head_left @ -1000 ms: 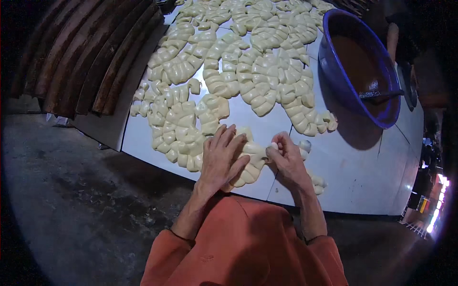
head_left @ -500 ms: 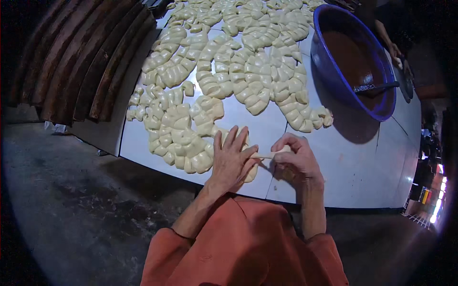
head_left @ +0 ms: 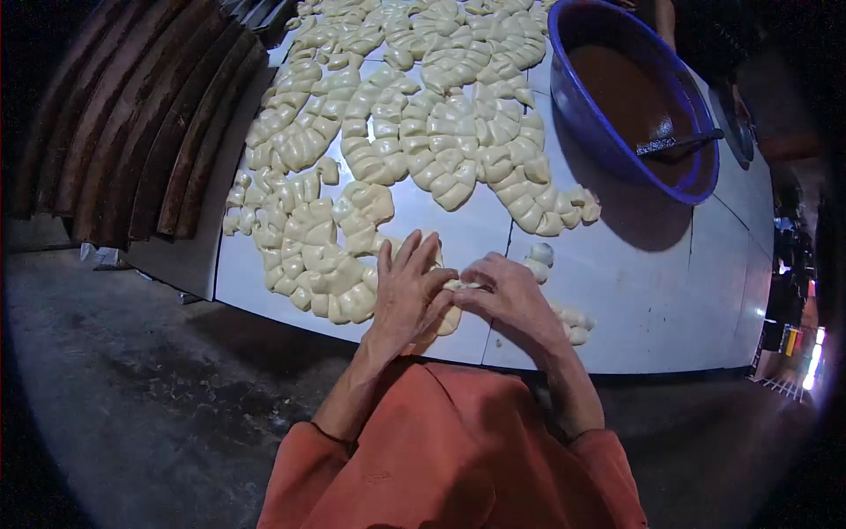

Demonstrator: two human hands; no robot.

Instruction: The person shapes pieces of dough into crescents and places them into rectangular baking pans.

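Right hand (head_left: 513,293) closing toward left hand (head_left: 404,289) since earlier frame. Left of purple basin (head_left: 568,106): pale dough pieces (head_left: 304,234) lying crowded, possibly sticking where edges are touching. Nearer wearer (head_left: 432,441) than basin, and left of it: left hand spreading over dough piece (head_left: 448,323), pressing; right hand apparently pinching its edge, grip partly hidden; hard pulling risking tearing.

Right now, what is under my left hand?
Under your left hand is a pale dough-like piece on the white table; parts of it show to the hand's right. What lies directly beneath the palm is covered, so I cannot describe it.
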